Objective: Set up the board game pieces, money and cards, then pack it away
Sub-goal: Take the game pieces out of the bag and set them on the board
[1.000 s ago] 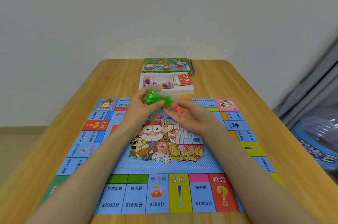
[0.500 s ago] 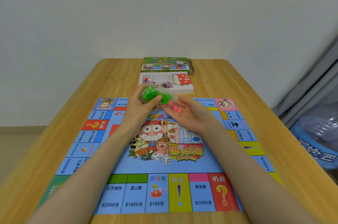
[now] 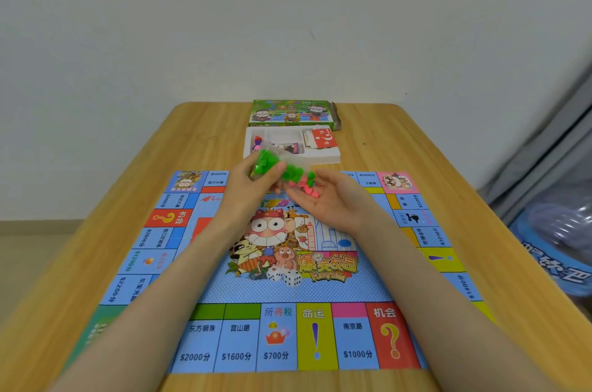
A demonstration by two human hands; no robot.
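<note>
The game board (image 3: 282, 292) lies spread flat on the wooden table (image 3: 400, 141). Above its far edge my left hand (image 3: 253, 183) grips a clear plastic bag of green pieces (image 3: 267, 161), tilted with its mouth toward my right hand. My right hand (image 3: 330, 199) is cupped palm up beside it, and pink and green pieces (image 3: 307, 188) lie in the palm. Behind the hands stands the white box tray (image 3: 323, 156) with a red card deck (image 3: 323, 138) and coloured pawns (image 3: 257, 142). The green box lid (image 3: 291, 114) lies beyond it.
A white wall rises directly behind the table's far edge. To the right of the table, on the floor, sit a grey panel (image 3: 544, 148) and a blue-and-white plastic package (image 3: 557, 250). Bare wood shows left and right of the board.
The bag in my left hand has risen and tipped further, and more pieces now lie in my right palm. Both hands have shifted slightly toward the box tray.
</note>
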